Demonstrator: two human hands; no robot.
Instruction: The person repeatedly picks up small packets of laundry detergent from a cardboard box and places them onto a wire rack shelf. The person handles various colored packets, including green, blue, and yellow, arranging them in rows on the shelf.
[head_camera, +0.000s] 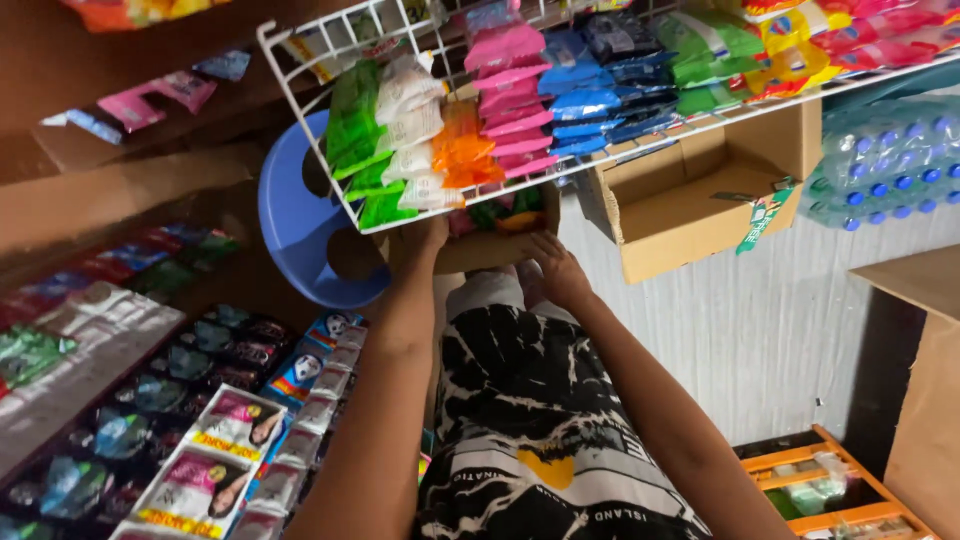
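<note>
Cardboard box (470, 250) is the thing both hands are on here, a small brown one held up right under the white wire rack (300, 110), so only its lower front edge and a bit of its colourful contents peek out below the wire. The left hand (428, 236) is pressed up against the box's left side with fingers tucked under the rack, so I honestly can't tell how tightly it's curled. The right hand (556, 266) is laid on the box's right front corner, fingers spread and bent over the edge, gripping it.

Sitting in the rack just above are rows of small sachets: green packets (358, 130) on the left, then white packets (410, 120), orange packets (465, 150), pink packets (512, 90) and blue packets (590, 90), with more green, yellow and red ones further right.

Behind the left forearm there's a blue plastic stool (290, 220). To the right of the box, an open empty carton (700, 200) sits against the grey wall, and beside that a shrink-wrapped pack of water bottles (880, 160) with blue caps. Lower left is a display of more sachets (215, 440) in strips. Bottom right, an orange wooden crate (830, 490).
</note>
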